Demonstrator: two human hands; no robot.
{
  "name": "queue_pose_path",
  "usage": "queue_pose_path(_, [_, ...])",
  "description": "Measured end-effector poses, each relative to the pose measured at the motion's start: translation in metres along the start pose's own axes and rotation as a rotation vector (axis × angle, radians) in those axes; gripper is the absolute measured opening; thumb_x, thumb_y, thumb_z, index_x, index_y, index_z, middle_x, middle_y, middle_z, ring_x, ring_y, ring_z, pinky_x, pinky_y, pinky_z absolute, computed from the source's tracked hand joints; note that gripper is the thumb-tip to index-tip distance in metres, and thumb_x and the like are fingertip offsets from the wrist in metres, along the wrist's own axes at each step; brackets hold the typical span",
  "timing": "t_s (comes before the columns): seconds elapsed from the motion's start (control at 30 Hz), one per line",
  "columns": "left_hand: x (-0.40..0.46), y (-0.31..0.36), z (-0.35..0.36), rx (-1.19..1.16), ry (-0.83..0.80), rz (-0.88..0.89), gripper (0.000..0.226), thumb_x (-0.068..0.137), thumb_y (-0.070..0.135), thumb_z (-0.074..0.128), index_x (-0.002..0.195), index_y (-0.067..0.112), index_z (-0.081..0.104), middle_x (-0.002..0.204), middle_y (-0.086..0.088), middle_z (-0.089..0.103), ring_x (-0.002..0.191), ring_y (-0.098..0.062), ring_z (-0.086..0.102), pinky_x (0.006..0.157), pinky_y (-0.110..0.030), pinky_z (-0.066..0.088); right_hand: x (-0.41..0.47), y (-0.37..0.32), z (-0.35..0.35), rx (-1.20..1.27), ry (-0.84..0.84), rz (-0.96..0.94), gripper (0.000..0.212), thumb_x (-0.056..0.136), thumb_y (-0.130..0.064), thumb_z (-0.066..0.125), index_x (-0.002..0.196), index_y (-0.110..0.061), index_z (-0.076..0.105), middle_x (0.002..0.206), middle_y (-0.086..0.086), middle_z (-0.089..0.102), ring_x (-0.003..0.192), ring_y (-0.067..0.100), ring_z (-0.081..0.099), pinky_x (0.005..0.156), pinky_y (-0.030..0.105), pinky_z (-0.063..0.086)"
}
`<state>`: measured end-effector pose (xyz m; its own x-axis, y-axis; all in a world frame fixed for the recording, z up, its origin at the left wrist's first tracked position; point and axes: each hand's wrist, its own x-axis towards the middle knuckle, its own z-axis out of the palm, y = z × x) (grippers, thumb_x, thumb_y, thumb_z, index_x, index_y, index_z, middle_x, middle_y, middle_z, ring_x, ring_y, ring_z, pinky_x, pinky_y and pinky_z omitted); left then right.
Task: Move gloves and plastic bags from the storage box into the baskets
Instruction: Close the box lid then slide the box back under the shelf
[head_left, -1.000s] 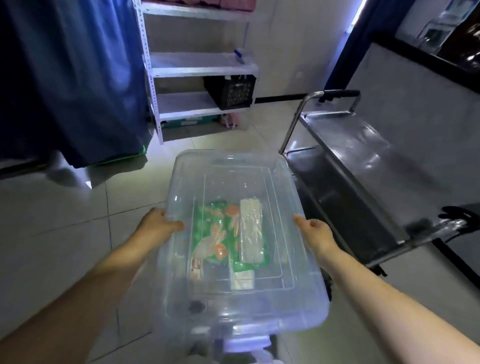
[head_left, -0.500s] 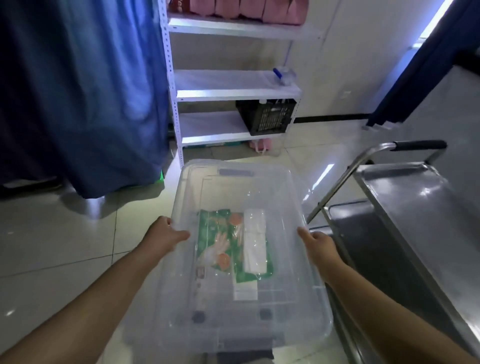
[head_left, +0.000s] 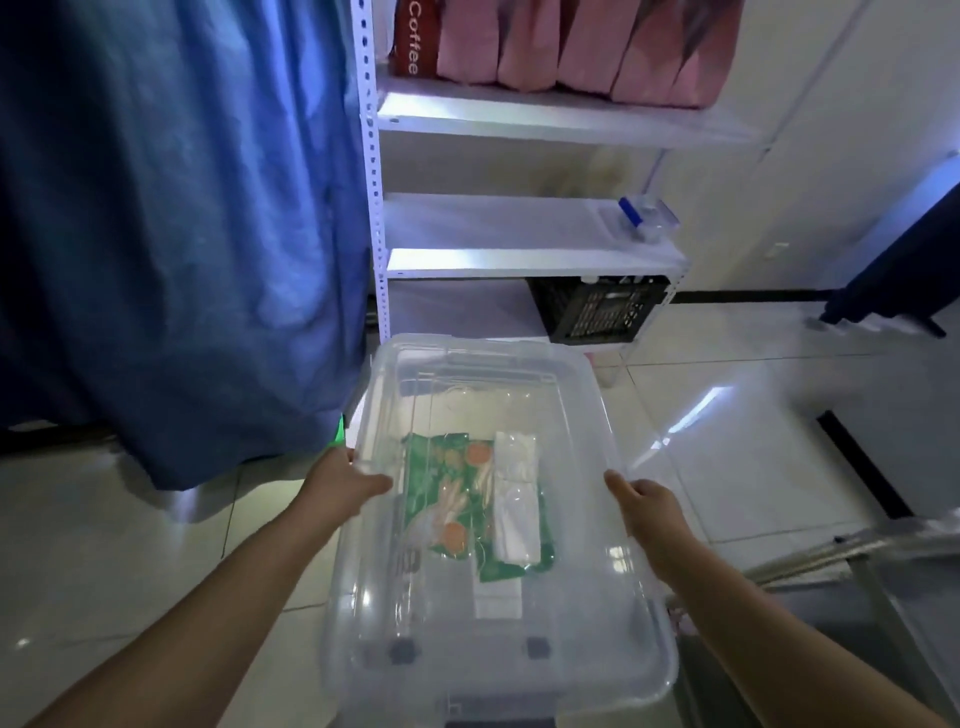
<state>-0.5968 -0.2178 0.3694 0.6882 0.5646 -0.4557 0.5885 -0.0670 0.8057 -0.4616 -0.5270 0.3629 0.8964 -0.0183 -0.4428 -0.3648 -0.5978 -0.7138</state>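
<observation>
Head view: just the one camera, so here's what we've got.
Storage box (head_left: 498, 519): clear plastic with its lid on, held up in the air in front of us over the tiled floor (head_left: 130, 561), long side pointing away from us.
Left hand (head_left: 343, 483): on the left long edge of the box, fingers (head_left: 374, 486) wrapped over the lid rim and clamped on it.
Right hand (head_left: 644, 501): same deal on the right long edge, thumb on top of the rim; we can't see the rest of those fingers, they're under the box.
Gloves pack (head_left: 447, 504): green printed packet lying flat on the box floor, roughly mid-box, visible through the lid.
Plastic bags (head_left: 514, 499): whitish clear bundle lying on top of the green packet's right side, touching it.
Shelf unit (head_left: 519, 260): white metal rack straight ahead beyond the box.
Basket (head_left: 597, 312): black slotted crate on the low shelf, right end, well apart from the box.
Top shelf: pink bags (head_left: 571, 47) in a row, plus a red one that reads "Coffee".
Curtain (head_left: 182, 208): big blue one hanging just left of the rack.
Cart (head_left: 883, 551): steel edge poking in at lower right, near our right forearm.
</observation>
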Motion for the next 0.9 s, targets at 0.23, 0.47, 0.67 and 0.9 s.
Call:
queue_pose_path(0.23, [0.157, 0.063, 0.008, 0.084, -0.013, -0.035, 0.020, 0.069, 0.005, 0.074, 0.079, 0.003, 0.056, 0.074, -0.013, 0.061, 0.068, -0.027, 0.058, 0.062, -0.031, 0.045, 0.125, -0.081, 0.032, 0.004, -0.013, 0.036, 0.037, 0.090, -0.038, 0.056, 0.075, -0.004, 0.054, 0.069, 0.015, 0.045, 0.064, 0.025, 0.043, 0.061, 0.031, 0.037])
queue_pose_path(0.47, [0.285, 0.087, 0.045, 0.132, -0.016, -0.141, 0.032, 0.067, 0.008, 0.075, 0.090, -0.004, 0.057, 0.071, -0.015, 0.058, 0.062, -0.026, 0.054, 0.058, -0.030, 0.043, 0.258, -0.117, 0.058, -0.065, -0.043, 0.049, 0.041, 0.090, -0.036, 0.058, 0.062, -0.012, 0.039, 0.060, 0.007, 0.036, 0.055, 0.018, 0.036, 0.054, 0.029, 0.033])
queue_pose_path(0.67, [0.381, 0.085, 0.090, 0.145, 0.099, -0.285, 0.032, 0.064, 0.009, 0.078, 0.079, 0.001, 0.051, 0.066, -0.010, 0.053, 0.064, -0.027, 0.054, 0.055, -0.029, 0.043, 0.391, -0.128, 0.095, -0.151, -0.158, 0.025, 0.042, 0.091, -0.037, 0.056, 0.060, -0.011, 0.043, 0.059, 0.006, 0.041, 0.056, 0.018, 0.040, 0.057, 0.032, 0.037])
queue_pose_path(0.9, [0.472, 0.071, 0.127, 0.174, 0.159, -0.387, 0.042, 0.065, 0.011, 0.079, 0.089, -0.005, 0.048, 0.072, -0.015, 0.051, 0.063, -0.029, 0.053, 0.056, -0.029, 0.041, 0.502, -0.128, 0.144, -0.198, -0.174, -0.007, 0.044, 0.089, -0.036, 0.059, 0.056, -0.015, 0.039, 0.054, -0.002, 0.038, 0.051, 0.013, 0.036, 0.048, 0.027, 0.031])
